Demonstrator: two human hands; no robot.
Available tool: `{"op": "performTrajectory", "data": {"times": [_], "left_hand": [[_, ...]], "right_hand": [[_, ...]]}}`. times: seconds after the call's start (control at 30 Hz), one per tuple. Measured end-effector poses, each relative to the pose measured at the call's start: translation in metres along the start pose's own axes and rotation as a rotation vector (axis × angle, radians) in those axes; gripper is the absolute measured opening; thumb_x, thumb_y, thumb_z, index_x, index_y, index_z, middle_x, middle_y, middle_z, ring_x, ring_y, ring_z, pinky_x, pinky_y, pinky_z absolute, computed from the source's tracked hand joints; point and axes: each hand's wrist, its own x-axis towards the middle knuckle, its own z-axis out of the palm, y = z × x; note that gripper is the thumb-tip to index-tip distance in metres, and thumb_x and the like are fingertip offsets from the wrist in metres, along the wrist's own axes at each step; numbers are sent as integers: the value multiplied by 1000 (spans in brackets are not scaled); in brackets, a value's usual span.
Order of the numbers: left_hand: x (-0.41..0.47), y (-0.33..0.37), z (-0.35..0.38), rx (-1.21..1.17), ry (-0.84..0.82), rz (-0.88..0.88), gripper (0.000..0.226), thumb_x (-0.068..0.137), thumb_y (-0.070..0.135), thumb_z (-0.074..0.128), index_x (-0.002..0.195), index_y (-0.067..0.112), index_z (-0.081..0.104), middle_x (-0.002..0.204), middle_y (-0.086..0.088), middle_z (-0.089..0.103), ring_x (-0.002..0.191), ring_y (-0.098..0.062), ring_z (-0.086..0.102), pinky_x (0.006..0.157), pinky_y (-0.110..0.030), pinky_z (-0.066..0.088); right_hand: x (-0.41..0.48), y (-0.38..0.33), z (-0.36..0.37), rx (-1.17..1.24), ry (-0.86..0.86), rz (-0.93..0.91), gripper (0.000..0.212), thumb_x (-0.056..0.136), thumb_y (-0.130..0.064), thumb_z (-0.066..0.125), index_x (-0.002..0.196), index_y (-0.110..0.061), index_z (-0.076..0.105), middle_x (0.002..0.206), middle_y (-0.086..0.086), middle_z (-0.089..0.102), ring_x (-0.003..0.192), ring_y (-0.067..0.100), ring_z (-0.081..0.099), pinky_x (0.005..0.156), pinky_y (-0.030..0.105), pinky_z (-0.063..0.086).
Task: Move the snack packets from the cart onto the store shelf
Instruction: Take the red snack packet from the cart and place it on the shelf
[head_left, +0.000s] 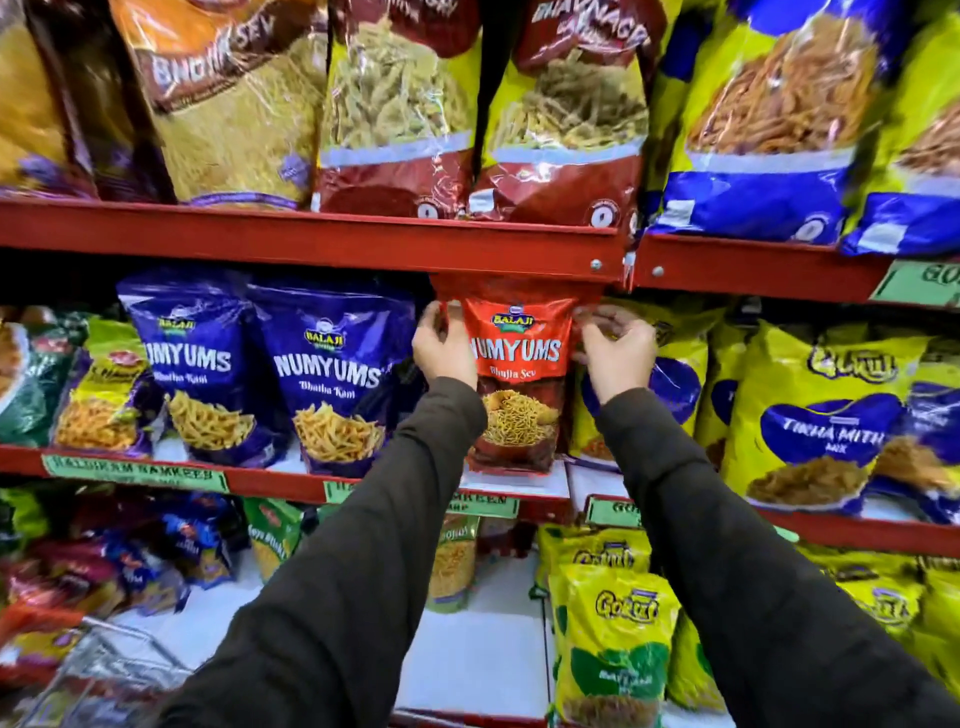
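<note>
**Red packet held upright on the middle shelf**

Both hands are on a red packet marked "Numyums Bhujia Sev", which stands upright on the middle shelf with its base near the front edge. The left hand has its grip clamped on the packet's left edge, near the top, fingers curled around the side. The right hand is clamped on the right edge at about the same height, fingertips pressing the upper corner. The packet's top reaches up to the underside of the red upper shelf.

Just left of the red packet stand two blue packets marked "Numyums", side by side and upright. To its right, touching or nearly so, are yellow packets with blue ovals. The upper shelf carries large bags of sev in orange, red-and-yellow and blue-and-yellow wrappers. Green labels run along the middle shelf's front edge.

Below, a lower shelf holds more yellow Gokul packets on the right and mixed packets on the left. At the bottom left corner a wire cart shows, blurred; what lies in it cannot be made out. Both forearms wear dark sleeves.
</note>
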Motion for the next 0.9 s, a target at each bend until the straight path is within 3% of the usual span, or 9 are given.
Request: {"op": "performTrajectory", "data": {"times": [0.13,0.2,0.27,0.37,0.47,0.5,0.6,0.73,0.9], "left_hand": [[19,-17,13,-23,38,-65,32,95,5,52,124,-9,57,124,-26,63,109,-27,58,105,-38,44],[31,-22,17,35,25,-111,39,96,5,49,133,-9,48,139,-29,52,128,-36,52,115,-46,35],[39,-27,15,80,12,-163,50,98,14,48,144,-1,38,152,-21,41,141,-33,41,120,-42,28],[38,-39,5,177,-75,-219,65,97,41,46,153,21,21,159,-10,32,144,-29,35,118,-39,30],[31,-58,-8,209,-135,-264,64,96,58,34,152,29,23,159,-7,33,141,-29,37,98,-28,38],[27,-65,-14,198,-149,-293,65,95,60,31,151,26,26,158,-8,34,141,-29,37,100,-27,36],[15,-87,-33,219,-233,-384,72,93,66,28,152,24,28,157,-10,36,144,-31,35,121,-48,26],[1,-91,-51,305,-319,-314,60,95,61,30,145,28,34,152,-9,42,140,-31,39,119,-49,28],[-9,-80,-65,392,-338,-245,58,96,59,31,143,25,38,144,-13,52,133,-32,46,116,-47,32]], "right_hand": [[20,28,18,74,-19,131,13,88,1,63,92,-10,59,87,14,64,68,22,58,72,46,52],[30,38,23,9,-33,137,19,90,0,60,85,-19,59,86,10,65,83,32,64,79,48,52],[33,45,27,-114,-55,101,11,90,-8,60,95,-16,64,98,17,70,95,39,68,88,50,54],[20,53,31,-88,-195,135,36,94,-32,59,122,-9,59,117,16,70,96,23,68,90,39,54],[0,76,26,-159,-314,250,71,86,-70,46,137,-21,49,137,4,59,121,23,56,107,40,42],[-5,85,23,-190,-316,296,74,86,-74,42,141,-24,45,137,2,56,124,23,52,107,40,38],[-15,107,19,-213,-273,415,61,90,-70,39,132,-26,46,123,-2,50,115,20,45,98,37,31],[-30,112,18,-237,-253,407,40,94,-62,43,112,-27,46,113,2,56,105,25,49,91,35,31],[-54,103,11,-287,-253,318,57,91,-66,43,125,-22,51,119,2,59,113,24,53,100,39,38]]}}
